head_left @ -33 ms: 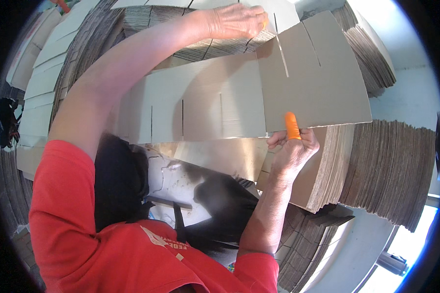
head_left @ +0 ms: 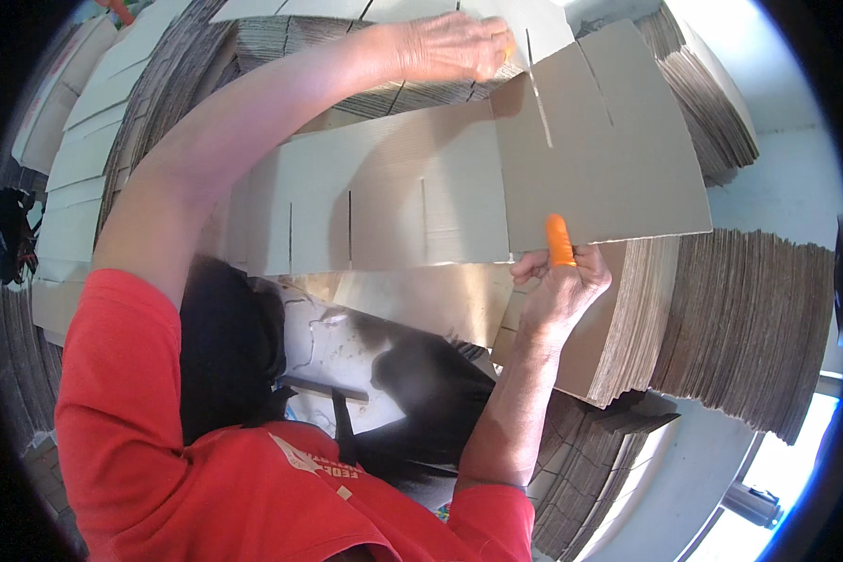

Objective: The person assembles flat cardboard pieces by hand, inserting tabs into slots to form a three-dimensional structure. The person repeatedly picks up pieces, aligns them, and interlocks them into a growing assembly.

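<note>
A long, creased cardboard sheet [head_left: 384,187] with narrow slots stretches across the middle. Its right panel [head_left: 599,150] is bent at the crease and tilted against the rest. At its lower edge, my right hand [head_left: 571,290] grips the cardboard, an orange finger cot [head_left: 559,241] on the thumb lying over the front face. My left hand [head_left: 454,47] reaches over the far side, fingers curled, beside the upper edge of that panel. A bit of orange shows at its fingertips. What those fingers pinch, if anything, is hidden.
Behind the sheet lies a stack of slotted cardboard [head_left: 281,37]. More stacks stand at the left [head_left: 75,187], far right [head_left: 712,103] and right [head_left: 745,318]. A tied-looking bundle of cardboard [head_left: 581,468] sits low on the right, by a pale wall [head_left: 787,178].
</note>
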The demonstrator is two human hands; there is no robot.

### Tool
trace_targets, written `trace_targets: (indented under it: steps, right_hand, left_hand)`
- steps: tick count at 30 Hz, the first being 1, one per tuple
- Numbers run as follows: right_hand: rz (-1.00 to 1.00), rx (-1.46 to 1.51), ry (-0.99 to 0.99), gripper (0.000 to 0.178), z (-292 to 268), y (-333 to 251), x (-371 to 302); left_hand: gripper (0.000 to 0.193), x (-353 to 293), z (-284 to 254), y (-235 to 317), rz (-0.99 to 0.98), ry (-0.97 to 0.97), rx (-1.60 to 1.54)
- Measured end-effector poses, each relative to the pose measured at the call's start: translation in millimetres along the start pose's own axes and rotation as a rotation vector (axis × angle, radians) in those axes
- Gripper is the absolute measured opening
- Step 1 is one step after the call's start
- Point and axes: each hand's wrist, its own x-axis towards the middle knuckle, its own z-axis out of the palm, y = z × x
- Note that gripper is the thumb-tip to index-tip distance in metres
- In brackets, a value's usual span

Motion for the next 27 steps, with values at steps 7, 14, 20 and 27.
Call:
trace_targets:
  steps: [7, 14, 20, 27]
  right_hand:
    - [0.007, -0.039, -0.015, 0.019, -0.1, 8.7, 1.5]
    - [-0.024, 0.002, 0.004, 0.021, -8.9, -4.2, 4.9]
    - [-0.281, -0.265, 0.024, 0.020, -18.9, 13.2, 11.3]
    - [-0.162, -0.097, 0.113, 0.033, -5.3, 3.8, 1.5]
  left_hand:
    - [0.018, -5.0, -30.6, 48.7, 0.127, 0.078, -0.149]
    - [0.018, -8.7, -58.0, 80.5, 0.195, 0.085, -0.215]
    - [0.019, -24.2, -80.6, 153.9, 0.221, 0.465, -0.256]
    - [0.051, -7.1, -66.1, 81.0, -0.360, 0.375, -0.717]
